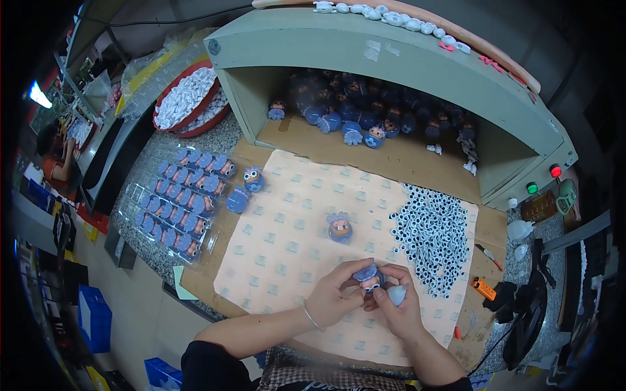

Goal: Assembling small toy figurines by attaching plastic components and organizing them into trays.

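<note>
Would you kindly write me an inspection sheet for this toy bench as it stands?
Surface: patterned mat on cardboard.
Job's things: blue toy figure held between left hand and right hand; pile of googly eyes at right.
Clutter: finished figure mid-mat; clear tray of figures at left; orange cutter.
Grippers: both hands closed on the figure.
Cables: dark cable at lower right.
Surroundings: green hood sheltering more figures; red basin of white parts.

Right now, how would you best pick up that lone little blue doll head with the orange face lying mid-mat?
Pinch the small blue doll head across its rounded sides, coming from straight above. It lies alone on the pale patterned mat, face up, with open space all around.
</note>
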